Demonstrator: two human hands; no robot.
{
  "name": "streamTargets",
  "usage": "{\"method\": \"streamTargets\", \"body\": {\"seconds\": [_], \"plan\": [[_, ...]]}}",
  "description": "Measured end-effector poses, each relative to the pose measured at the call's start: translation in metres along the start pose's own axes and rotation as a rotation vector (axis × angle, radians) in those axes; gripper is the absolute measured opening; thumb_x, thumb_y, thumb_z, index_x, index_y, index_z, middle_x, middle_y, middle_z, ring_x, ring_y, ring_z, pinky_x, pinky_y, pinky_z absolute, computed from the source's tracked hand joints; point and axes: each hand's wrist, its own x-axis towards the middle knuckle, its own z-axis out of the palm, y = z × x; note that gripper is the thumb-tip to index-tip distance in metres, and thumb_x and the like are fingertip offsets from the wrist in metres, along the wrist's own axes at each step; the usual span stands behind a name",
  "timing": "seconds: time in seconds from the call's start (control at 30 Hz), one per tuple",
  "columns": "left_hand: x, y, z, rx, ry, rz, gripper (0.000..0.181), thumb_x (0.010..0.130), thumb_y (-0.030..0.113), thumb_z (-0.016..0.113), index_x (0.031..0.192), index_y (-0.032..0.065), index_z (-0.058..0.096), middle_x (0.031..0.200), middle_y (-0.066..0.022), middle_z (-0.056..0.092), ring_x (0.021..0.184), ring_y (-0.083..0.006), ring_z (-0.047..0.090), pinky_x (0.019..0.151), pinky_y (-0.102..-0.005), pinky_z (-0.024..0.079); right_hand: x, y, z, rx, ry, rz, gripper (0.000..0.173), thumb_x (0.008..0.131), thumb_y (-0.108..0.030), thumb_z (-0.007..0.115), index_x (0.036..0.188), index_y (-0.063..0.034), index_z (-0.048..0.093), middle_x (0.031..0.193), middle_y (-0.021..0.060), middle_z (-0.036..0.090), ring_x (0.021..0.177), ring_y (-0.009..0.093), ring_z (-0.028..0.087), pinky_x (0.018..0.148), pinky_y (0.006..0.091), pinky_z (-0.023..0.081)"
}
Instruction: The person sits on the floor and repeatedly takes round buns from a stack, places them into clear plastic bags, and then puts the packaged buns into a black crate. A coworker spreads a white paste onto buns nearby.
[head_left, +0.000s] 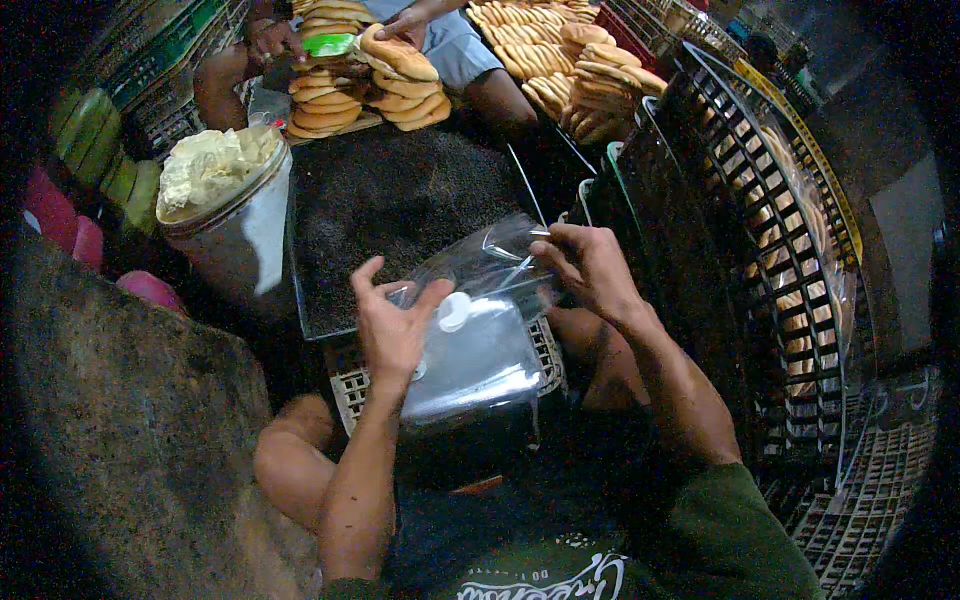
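A clear plastic bag (480, 262) is stretched between my two hands above the lap. My right hand (592, 266) pinches its upper right edge between thumb and fingers. At the bag's left end is my left hand (397, 319), its thumb and fingers spread, the thumb against the film; whether it grips the bag I cannot tell. Beneath lies a stack of clear plastic bags (472, 360) with a white round mark (454, 311), over a pale plastic crate (551, 352). Just beyond the hands is a dark, crumb-speckled board (397, 202).
A white bucket heaped with pale spread (217, 169) stands left. Across, a person's hand (405, 26) touches stacked flat breads (409, 86); their other hand (274, 37) is by a green object (328, 45). More breads (532, 49) lie beyond. A black crate (787, 247) of bagged bread stands right.
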Motion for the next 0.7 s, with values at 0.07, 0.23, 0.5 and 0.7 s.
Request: {"method": "streamTargets", "body": {"seconds": [0.07, 0.23, 0.5, 0.7], "plan": [[-0.011, 0.008, 0.014, -0.087, -0.094, -0.052, 0.086, 0.068, 0.045, 0.083, 0.126, -0.0009, 0.038, 0.088, -0.0142, 0.063, 0.084, -0.0213, 0.062, 0.076, -0.0360, 0.048, -0.009, 0.023, 0.004, -0.053, 0.052, 0.109, 0.024, 0.092, -0.020, 0.060, 0.099, 0.0026, 0.066, 0.079, 0.0099, 0.067, 0.070, 0.012, 0.059, 0.066, 0.0283, 0.048], [-0.015, 0.002, 0.030, -0.288, -0.084, -0.172, 0.081, 0.073, 0.045, 0.079, 0.125, -0.0008, 0.038, 0.081, -0.0105, 0.064, 0.076, -0.0227, 0.062, 0.071, -0.0327, 0.048, -0.018, 0.039, 0.007, 0.143, 0.354, 0.005, 0.025, 0.094, -0.021, 0.056, 0.101, 0.0001, 0.067, 0.087, 0.0135, 0.068, 0.076, 0.015, 0.062, 0.069, 0.0305, 0.048], [-0.030, -0.027, 0.030, 0.942, -0.077, 0.436, 0.080, 0.062, 0.051, 0.079, 0.124, 0.0085, 0.053, 0.109, -0.0111, 0.054, 0.103, -0.0283, 0.051, 0.088, -0.0429, 0.037, -0.016, 0.050, 0.026, 1.049, 0.475, 0.283, 0.017, 0.094, -0.011, 0.040, 0.110, -0.0078, 0.044, 0.105, 0.0174, 0.063, 0.089, 0.028, 0.065, 0.073, 0.0390, 0.054], [-0.010, 0.005, 0.031, -0.266, -0.251, -0.207, 0.065, 0.092, 0.061, 0.040, 0.107, 0.0032, 0.065, 0.101, -0.0111, 0.066, 0.101, -0.0245, 0.054, 0.095, -0.0409, 0.033, -0.018, -0.025, 0.087, 1.326, 0.305, 0.347, 0.013, 0.095, -0.010, 0.048, 0.105, -0.0026, 0.046, 0.106, 0.0132, 0.060, 0.092, 0.026, 0.064, 0.073, 0.0353, 0.058]]}}
